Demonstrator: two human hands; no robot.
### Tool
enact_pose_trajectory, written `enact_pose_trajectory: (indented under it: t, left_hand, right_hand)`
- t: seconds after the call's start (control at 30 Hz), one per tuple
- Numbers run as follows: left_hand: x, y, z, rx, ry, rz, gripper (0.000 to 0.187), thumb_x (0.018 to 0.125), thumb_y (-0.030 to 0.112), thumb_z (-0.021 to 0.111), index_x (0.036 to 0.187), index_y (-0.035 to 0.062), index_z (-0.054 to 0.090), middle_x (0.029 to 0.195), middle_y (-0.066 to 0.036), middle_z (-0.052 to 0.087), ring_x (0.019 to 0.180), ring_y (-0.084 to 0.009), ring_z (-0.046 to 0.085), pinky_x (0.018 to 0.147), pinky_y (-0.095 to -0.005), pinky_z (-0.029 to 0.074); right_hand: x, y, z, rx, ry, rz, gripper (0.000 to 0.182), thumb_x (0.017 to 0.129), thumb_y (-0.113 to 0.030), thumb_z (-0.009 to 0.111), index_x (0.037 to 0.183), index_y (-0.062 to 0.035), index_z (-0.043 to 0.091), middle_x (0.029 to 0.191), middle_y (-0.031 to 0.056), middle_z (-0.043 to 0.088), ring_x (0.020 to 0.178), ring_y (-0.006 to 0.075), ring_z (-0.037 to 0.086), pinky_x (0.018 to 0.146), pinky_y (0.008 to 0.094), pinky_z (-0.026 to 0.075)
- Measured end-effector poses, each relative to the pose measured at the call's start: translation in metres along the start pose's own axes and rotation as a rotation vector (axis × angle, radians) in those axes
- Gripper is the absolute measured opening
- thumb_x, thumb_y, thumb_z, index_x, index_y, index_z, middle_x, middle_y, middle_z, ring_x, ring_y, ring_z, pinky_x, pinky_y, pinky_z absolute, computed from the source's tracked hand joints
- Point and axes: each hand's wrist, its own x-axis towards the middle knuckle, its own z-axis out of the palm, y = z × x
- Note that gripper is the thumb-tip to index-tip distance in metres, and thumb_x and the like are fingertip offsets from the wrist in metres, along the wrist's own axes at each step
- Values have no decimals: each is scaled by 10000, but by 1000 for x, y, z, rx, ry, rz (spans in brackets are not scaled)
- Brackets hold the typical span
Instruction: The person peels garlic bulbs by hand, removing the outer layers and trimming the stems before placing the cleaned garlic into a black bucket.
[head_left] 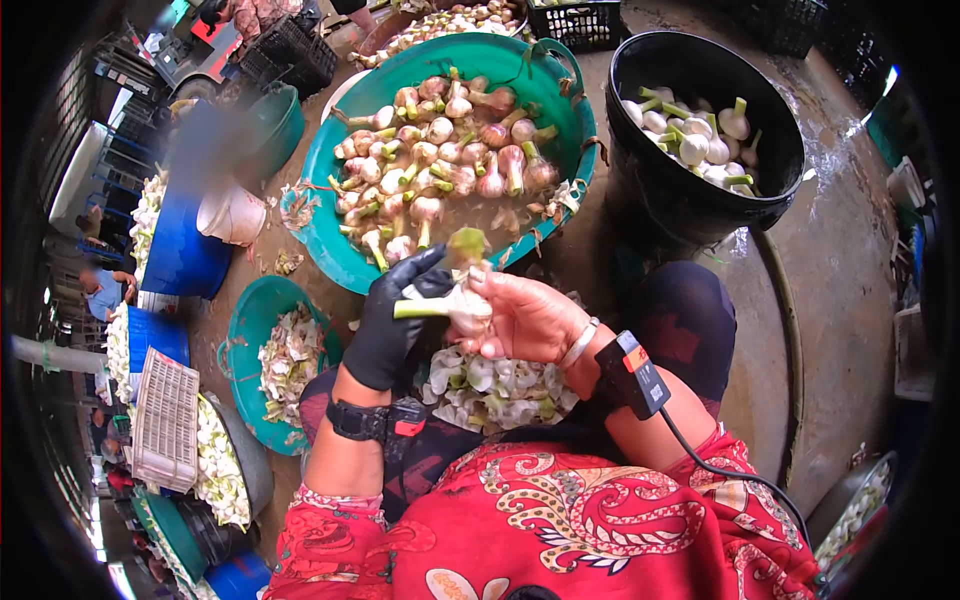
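Note:
My left hand (pixel 388 322), in a black glove, is closed around a garlic bulb (pixel 468 312) whose cut green stem points left. My bare right hand (pixel 540 318) grips the bulb's white head from the other side, fingers curled over it. A blurred greenish piece of skin (pixel 467 246) shows just above my right fingertips. Beyond my hands, a large green tub (pixel 325 170) holds many unpeeled garlic bulbs (pixel 425 155) in murky water. Under my hands, loose garlic peelings (pixel 497 388) are heaped at my lap.
A black bucket (pixel 650 200) with white peeled bulbs stands at the front right. On the left are a smaller green basin (pixel 245 340) of peelings, blue tubs (pixel 185 255) and a pale crate (pixel 165 420). A hose (pixel 790 330) runs along the floor; a person (pixel 103 290) is far left.

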Motion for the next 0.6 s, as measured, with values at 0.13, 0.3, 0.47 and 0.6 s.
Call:
enact_pose_trajectory:
  t: [0.13,0.3,0.47,0.6]
  left_hand:
    - [-15,3,-4,-401,-19,-188,343,888,29,564,1223,-37,542,972,-41,650,769,-77,584,722,-237,494]
    - [-18,-3,7,-246,145,-71,253,865,26,605,1115,-17,619,1082,-80,662,888,-121,622,784,-246,496]
    - [-2,-14,-30,-447,228,-11,218,919,42,517,1095,-22,631,1027,-93,667,877,-155,628,764,-254,503]
    - [-1,-13,-40,-127,262,172,270,955,160,512,1131,-29,591,992,-90,653,851,-135,610,743,-274,495]
  right_hand:
    - [1,-7,0,-56,18,-121,244,911,-297,587,1028,-86,556,797,34,605,750,210,646,635,300,564]
    - [8,1,4,-401,383,-340,167,908,-200,594,999,-62,615,929,48,641,727,141,627,633,271,521]
    - [2,1,14,-1696,223,-1192,152,775,-8,540,909,-63,584,691,129,453,685,366,461,646,453,417]
    - [-4,24,-2,-1946,112,-53,329,701,50,544,1015,-35,597,875,167,614,868,381,591,734,438,473]
